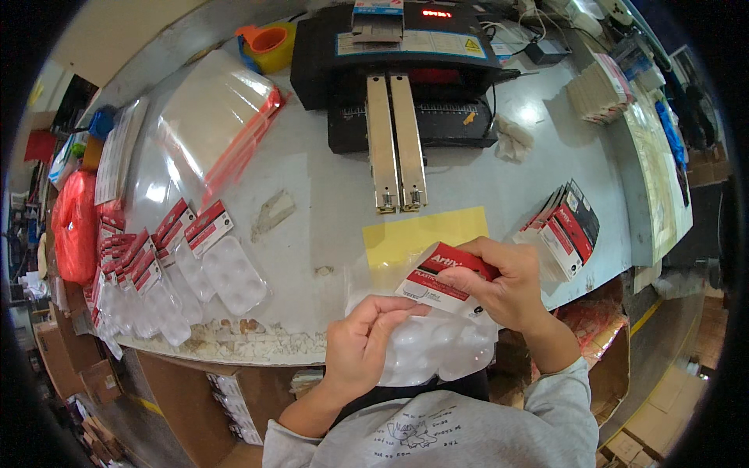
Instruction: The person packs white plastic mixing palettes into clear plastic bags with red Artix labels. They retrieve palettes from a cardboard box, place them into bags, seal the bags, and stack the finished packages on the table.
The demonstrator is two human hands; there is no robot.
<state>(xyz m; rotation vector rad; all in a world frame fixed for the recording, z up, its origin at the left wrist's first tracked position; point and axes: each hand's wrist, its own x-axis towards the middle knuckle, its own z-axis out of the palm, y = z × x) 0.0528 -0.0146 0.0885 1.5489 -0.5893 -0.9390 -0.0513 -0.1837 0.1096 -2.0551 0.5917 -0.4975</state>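
Observation:
Close to the table's front edge, my right hand [503, 285] is closed on a red, black and white header card [437, 273], its thumb lying across the printed face. My left hand [360, 343] is closed in a pinch at the card's lower left edge, where the card meets a clear moulded plastic palette [441, 347] with rounded wells. The palette hangs below the card, close to my body. Just beyond my hands lies a yellow sheet [421, 234]. Past it, two long metal stapler arms [394, 148] reach out from a black machine [406, 58].
Carded plastic palettes [168, 273] lie overlapped at the left. Behind them rest clear plastic bags [211, 117] with red edges and an orange tape roll [265, 39]. A stack of header cards [566, 226] stands at the right. Open cardboard boxes [211, 405] are below the table.

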